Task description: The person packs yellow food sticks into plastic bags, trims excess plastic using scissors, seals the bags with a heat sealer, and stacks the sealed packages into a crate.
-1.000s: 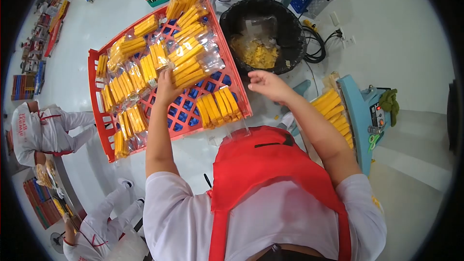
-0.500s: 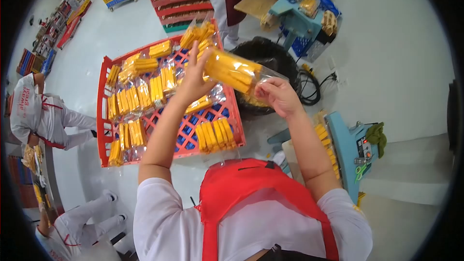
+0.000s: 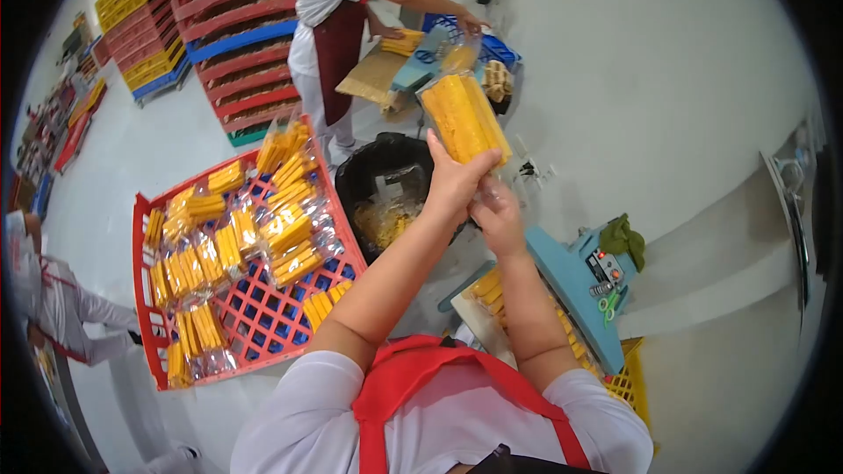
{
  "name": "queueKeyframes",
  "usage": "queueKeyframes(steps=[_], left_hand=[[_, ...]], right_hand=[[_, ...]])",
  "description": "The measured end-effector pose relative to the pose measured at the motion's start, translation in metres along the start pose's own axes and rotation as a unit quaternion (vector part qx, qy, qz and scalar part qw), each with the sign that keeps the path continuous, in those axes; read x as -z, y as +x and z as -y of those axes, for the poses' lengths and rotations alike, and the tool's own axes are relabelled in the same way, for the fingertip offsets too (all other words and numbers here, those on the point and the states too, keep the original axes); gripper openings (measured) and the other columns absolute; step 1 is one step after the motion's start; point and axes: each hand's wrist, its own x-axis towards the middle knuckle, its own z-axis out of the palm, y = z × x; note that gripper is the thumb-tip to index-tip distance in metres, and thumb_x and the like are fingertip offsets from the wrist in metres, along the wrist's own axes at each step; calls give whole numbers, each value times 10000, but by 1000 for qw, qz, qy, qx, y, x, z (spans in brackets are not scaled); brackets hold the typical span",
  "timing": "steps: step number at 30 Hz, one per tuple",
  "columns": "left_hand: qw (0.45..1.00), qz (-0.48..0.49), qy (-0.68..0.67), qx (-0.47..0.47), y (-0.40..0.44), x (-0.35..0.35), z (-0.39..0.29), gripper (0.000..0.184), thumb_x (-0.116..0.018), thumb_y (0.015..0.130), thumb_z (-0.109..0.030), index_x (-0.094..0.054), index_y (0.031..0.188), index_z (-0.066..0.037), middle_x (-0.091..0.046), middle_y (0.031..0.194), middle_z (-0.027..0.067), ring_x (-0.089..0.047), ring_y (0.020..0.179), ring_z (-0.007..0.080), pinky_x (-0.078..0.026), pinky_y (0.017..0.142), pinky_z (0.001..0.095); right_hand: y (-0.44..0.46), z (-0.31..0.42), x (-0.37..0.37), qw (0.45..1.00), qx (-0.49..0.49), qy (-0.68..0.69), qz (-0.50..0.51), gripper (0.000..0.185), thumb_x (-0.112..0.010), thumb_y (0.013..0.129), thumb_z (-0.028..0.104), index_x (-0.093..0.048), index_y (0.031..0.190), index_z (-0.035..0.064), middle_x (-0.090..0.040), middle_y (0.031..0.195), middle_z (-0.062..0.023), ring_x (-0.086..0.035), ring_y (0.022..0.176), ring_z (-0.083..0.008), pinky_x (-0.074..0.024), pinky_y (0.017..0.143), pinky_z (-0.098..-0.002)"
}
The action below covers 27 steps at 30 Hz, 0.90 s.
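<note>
Fingers of the left hand (image 3: 461,186) were clamped around a clear plastic package filled with long yellow sticks (image 3: 465,118), the thumb pressing on one side near its lower end. Fingers of the right hand (image 3: 500,221) were curled just under this same end; whether they pinched the loose film I could not tell (the left wrist and the hand's own back covered the contact). The package was raised in the air in front of the person, tilted, and well apart from any surface. It seemed to me that the step in hand was the handling of its lower end with both hands. From such a pose, a next move would call for a firm left grip, since the sticks could perhaps slide inside the film.

Close to the body was the red cloth apron (image 3: 413,364). Beside the right forearm stood a light blue machine with a small control panel (image 3: 575,307), green-handled scissors (image 3: 608,303) lying on it. Further was a round black bin (image 3: 349,189), and next to it a red plastic lattice crate (image 3: 250,320) with many similar packages. Beyond these, a co-worker in a dark maroon apron (image 3: 338,66) reached over another pale blue device (image 3: 421,72).
</note>
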Motion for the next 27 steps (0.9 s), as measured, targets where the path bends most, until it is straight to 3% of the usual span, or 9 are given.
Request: queueKeyframes(steps=[10, 17, 19, 20, 21, 22, 23, 25, 27], left_hand=[[984, 61, 96, -134, -19, -25, 11, 1002, -662, 653, -115, 82, 1314, 5, -397, 1146, 178, -492, 971, 213, -438, 787, 290], [975, 177, 73, -110, -32, -38, -13, 872, -678, 659, -122, -84, 1293, -46, -378, 1150, 141, -445, 1037, 212, -425, 820, 315], [977, 178, 51, -108, -32, -40, -11, 843, -677, 666, -120, -107, 1284, -56, -383, 1138, 137, -446, 1036, 212, -428, 817, 318], [963, 173, 86, -187, -29, -40, -7, 818, -665, 681, -114, -112, 1281, -61, -396, 1124, 134, -463, 1009, 209, -438, 795, 312], [943, 167, 121, -263, -30, -40, -6, 792, -653, 696, -108, -118, 1279, -65, -409, 1110, 131, -481, 982, 206, -448, 773, 306], [944, 168, 123, -255, -29, -39, -7, 792, -653, 696, -108, -118, 1279, -65, -409, 1110, 131, -481, 982, 206, -448, 773, 306], [977, 149, 78, -133, -25, -38, -9, 779, -644, 710, -104, -117, 1283, -73, -425, 1086, 124, -479, 979, 204, -443, 773, 310], [992, 127, 7, 7, -18, -33, 4, 750, -626, 754, -158, -122, 1304, -87, -455, 1023, 94, -455, 980, 177, -403, 801, 328], [991, 127, 23, 31, -19, -21, 13, 744, -616, 767, -201, -124, 1312, -84, -454, 1001, 79, -446, 972, 163, -383, 815, 328]], right_hand=[[-22, 13, 19, 999, 18, -12, 45, 507, -391, 769, -74, -323, 1268, -12, -272, 1330, -83, -273, 1230, -193, -245, 1002, -307], [-25, 35, 25, 995, -93, -37, -2, 416, -409, 786, -33, -406, 1202, -23, -349, 1286, -78, -371, 1155, -184, -353, 913, -295], [-23, 35, 28, 980, -44, -193, -3, 357, -426, 796, -17, -454, 1152, -28, -399, 1227, -69, -415, 1097, -178, -385, 865, -286], [-22, 35, 28, 969, -27, -244, -5, 338, -432, 800, -12, -471, 1135, -30, -416, 1208, -66, -429, 1078, -176, -395, 849, -283], [-20, 35, 26, 995, -32, -96, -1, 305, -452, 808, 8, -492, 1108, -32, -441, 1173, -75, -444, 1063, -186, -396, 847, -282], [-23, 37, 25, 999, -38, -17, -5, 290, -462, 811, 18, -503, 1094, -34, -454, 1155, -80, -451, 1056, -191, -397, 846, -282], [-27, 38, 23, 997, -44, 61, -10, 276, -472, 815, 27, -513, 1081, -35, -467, 1138, -85, -458, 1048, -195, -397, 845, -281], [-30, 51, 30, 935, 105, -336, 35, 286, -455, 822, 8, -508, 1101, -25, -507, 1097, -114, -502, 1015, -224, -400, 851, -280], [-40, 45, 40, 977, 35, -207, -26, 312, -444, 823, 5, -489, 1131, -11, -518, 1076, -125, -522, 984, -240, -407, 853, -294]])
